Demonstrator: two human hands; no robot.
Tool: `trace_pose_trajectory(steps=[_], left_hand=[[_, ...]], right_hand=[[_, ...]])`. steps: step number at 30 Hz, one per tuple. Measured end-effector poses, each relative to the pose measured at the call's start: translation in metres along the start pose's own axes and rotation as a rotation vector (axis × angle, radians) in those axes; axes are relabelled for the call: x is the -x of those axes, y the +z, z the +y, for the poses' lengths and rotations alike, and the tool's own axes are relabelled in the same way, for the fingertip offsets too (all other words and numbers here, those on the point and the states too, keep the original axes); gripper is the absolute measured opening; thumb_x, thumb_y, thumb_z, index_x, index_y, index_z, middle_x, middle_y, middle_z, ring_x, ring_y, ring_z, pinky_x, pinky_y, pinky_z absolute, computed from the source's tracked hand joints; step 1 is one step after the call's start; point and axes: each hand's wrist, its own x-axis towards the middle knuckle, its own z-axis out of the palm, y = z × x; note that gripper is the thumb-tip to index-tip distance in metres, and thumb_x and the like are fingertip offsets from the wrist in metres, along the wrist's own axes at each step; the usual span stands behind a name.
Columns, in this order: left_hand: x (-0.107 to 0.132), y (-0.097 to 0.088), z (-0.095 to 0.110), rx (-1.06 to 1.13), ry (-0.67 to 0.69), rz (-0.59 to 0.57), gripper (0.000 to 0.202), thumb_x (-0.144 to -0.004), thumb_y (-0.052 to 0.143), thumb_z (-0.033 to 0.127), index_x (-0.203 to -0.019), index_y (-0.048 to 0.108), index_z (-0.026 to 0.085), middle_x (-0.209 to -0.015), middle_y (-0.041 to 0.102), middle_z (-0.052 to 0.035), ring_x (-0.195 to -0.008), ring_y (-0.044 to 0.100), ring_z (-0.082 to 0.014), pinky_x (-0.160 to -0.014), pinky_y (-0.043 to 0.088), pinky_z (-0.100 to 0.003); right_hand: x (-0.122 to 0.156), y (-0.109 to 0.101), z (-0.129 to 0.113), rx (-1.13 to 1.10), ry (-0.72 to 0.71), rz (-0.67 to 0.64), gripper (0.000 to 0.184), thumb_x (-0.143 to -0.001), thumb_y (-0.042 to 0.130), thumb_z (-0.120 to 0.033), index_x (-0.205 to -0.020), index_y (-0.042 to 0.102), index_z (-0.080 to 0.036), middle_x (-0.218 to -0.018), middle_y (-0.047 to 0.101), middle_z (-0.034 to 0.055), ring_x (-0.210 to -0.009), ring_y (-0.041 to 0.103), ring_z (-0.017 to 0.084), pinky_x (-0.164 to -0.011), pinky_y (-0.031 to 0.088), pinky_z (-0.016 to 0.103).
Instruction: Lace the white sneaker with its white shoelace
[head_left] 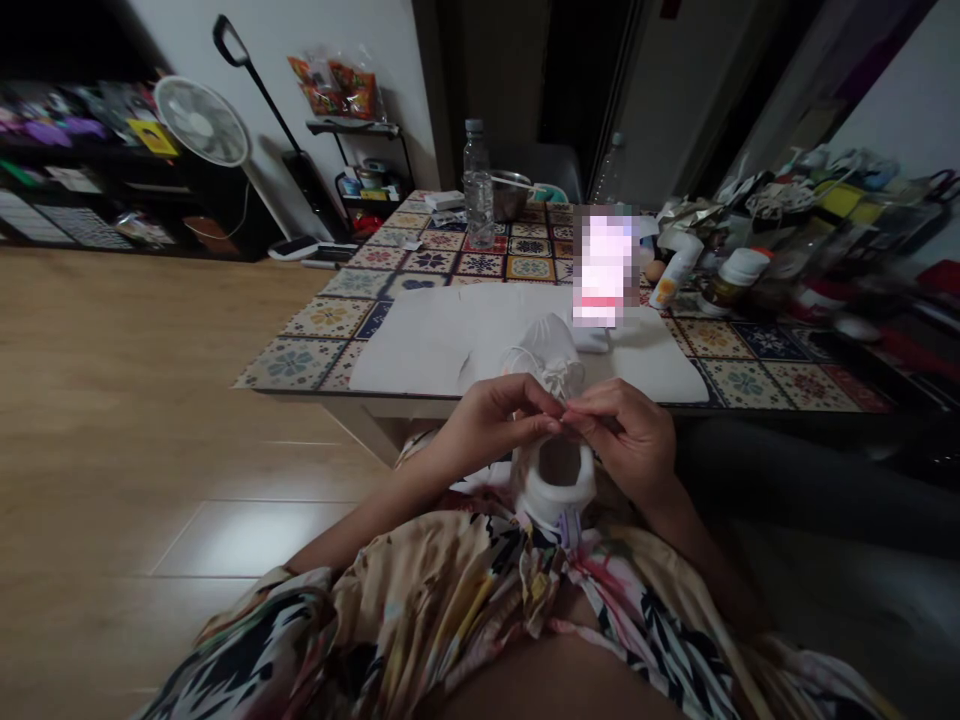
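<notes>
A white shoe [551, 490] is tilted between my lap and the table's front edge, its opening toward me and a purple tab at the heel. Its toe [551, 340] points away, over the white sheet. Above the shoe's tongue, my left hand [517, 410] and my right hand [626, 430] meet, thumbs and forefingers pinched together. They appear to grip the shoelace [559, 378], mostly hidden by the fingers; white lace lies loose just beyond them.
A white sheet [420, 340] covers part of the tiled-pattern tabletop [292, 362]. Behind the shoe stands a lit, blurred screen [604, 265]. A water bottle [478, 190] and a metal bowl [510, 198] are farther back. Jars, a white tube [677, 270] and clutter crowd the right side.
</notes>
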Motion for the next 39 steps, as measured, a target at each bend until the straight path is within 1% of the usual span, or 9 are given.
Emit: trace_pose_trajectory(steps=[7, 10, 15, 21, 25, 28, 34, 36, 39], left_hand=[[0.002, 0.002, 0.003, -0.156, 0.067, 0.04, 0.012, -0.08, 0.072, 0.025, -0.082, 0.067, 0.014, -0.074, 0.068, -0.0031, -0.066, 0.056, -0.0108, -0.061, 0.045, -0.023], [0.001, 0.002, 0.001, -0.107, 0.077, 0.095, 0.012, -0.079, 0.072, 0.024, -0.085, 0.067, 0.015, -0.079, 0.068, -0.0035, -0.07, 0.059, -0.0112, -0.064, 0.047, -0.022], [-0.002, 0.003, -0.001, 0.023, -0.011, 0.123, 0.025, -0.073, 0.079, 0.029, -0.083, 0.064, 0.014, -0.07, 0.063, -0.0006, -0.055, 0.052, -0.0078, -0.048, 0.041, -0.019], [0.0, 0.003, 0.002, -0.1, 0.049, 0.116, 0.013, -0.078, 0.074, 0.024, -0.086, 0.072, 0.014, -0.079, 0.072, -0.0043, -0.071, 0.064, -0.0124, -0.067, 0.051, -0.022], [0.002, 0.002, 0.007, -0.346, 0.144, 0.139, 0.008, -0.08, 0.072, 0.022, -0.085, 0.076, 0.017, -0.08, 0.074, -0.0042, -0.073, 0.064, -0.0138, -0.067, 0.049, -0.024], [0.002, 0.002, 0.009, -0.403, 0.158, 0.145, 0.009, -0.08, 0.07, 0.021, -0.085, 0.076, 0.018, -0.081, 0.074, -0.0042, -0.074, 0.064, -0.0144, -0.067, 0.049, -0.025], [-0.001, 0.003, 0.005, 0.01, -0.059, 0.108, 0.013, -0.074, 0.075, 0.025, -0.08, 0.072, 0.014, -0.075, 0.071, -0.0035, -0.068, 0.061, -0.0122, -0.063, 0.049, -0.023], [-0.003, 0.004, 0.004, 0.163, -0.133, 0.109, 0.015, -0.07, 0.078, 0.023, -0.077, 0.07, 0.013, -0.072, 0.069, -0.0016, -0.064, 0.06, -0.0102, -0.061, 0.049, -0.021], [-0.006, 0.004, 0.003, 0.293, -0.19, 0.102, 0.017, -0.066, 0.081, 0.021, -0.075, 0.068, 0.013, -0.069, 0.067, 0.0003, -0.06, 0.059, -0.0085, -0.057, 0.047, -0.018]], right_hand=[[0.0, 0.003, -0.002, -0.089, 0.162, 0.0, 0.006, -0.091, 0.066, -0.021, -0.093, 0.069, -0.025, -0.084, 0.064, 0.0008, -0.07, 0.063, 0.014, -0.056, 0.057, 0.026], [-0.001, -0.003, -0.003, 0.026, 0.108, -0.053, 0.021, -0.088, 0.07, -0.023, -0.107, 0.069, -0.029, -0.103, 0.061, 0.0045, -0.091, 0.064, 0.019, -0.071, 0.061, 0.033], [-0.001, -0.009, -0.005, 0.244, -0.019, -0.129, 0.039, -0.087, 0.066, -0.015, -0.122, 0.062, -0.032, -0.122, 0.056, 0.0083, -0.103, 0.06, 0.024, -0.086, 0.058, 0.043], [-0.002, -0.007, -0.006, 0.334, -0.064, -0.186, 0.016, -0.094, 0.057, -0.016, -0.106, 0.065, -0.023, -0.102, 0.065, 0.0084, -0.097, 0.061, 0.025, -0.086, 0.051, 0.044], [-0.003, -0.005, -0.004, 0.323, -0.014, -0.138, 0.006, -0.093, 0.06, -0.02, -0.094, 0.065, -0.024, -0.092, 0.066, 0.0056, -0.09, 0.059, 0.024, -0.083, 0.046, 0.043], [-0.003, -0.004, -0.003, 0.178, 0.073, -0.122, 0.008, -0.094, 0.061, -0.025, -0.086, 0.063, -0.023, -0.087, 0.064, 0.0036, -0.088, 0.059, 0.023, -0.082, 0.045, 0.04], [-0.003, -0.006, 0.001, -0.188, 0.273, -0.283, 0.007, -0.093, 0.058, -0.024, -0.089, 0.063, -0.022, -0.092, 0.061, 0.0029, -0.089, 0.06, 0.019, -0.078, 0.049, 0.033], [-0.002, -0.007, 0.002, -0.146, 0.231, -0.289, 0.004, -0.089, 0.061, -0.019, -0.091, 0.062, -0.023, -0.095, 0.061, 0.0033, -0.092, 0.06, 0.02, -0.08, 0.049, 0.034], [-0.001, -0.005, 0.002, 0.068, 0.058, -0.176, 0.016, -0.084, 0.068, -0.017, -0.097, 0.06, -0.024, -0.096, 0.065, 0.0034, -0.094, 0.061, 0.022, -0.083, 0.047, 0.037]])
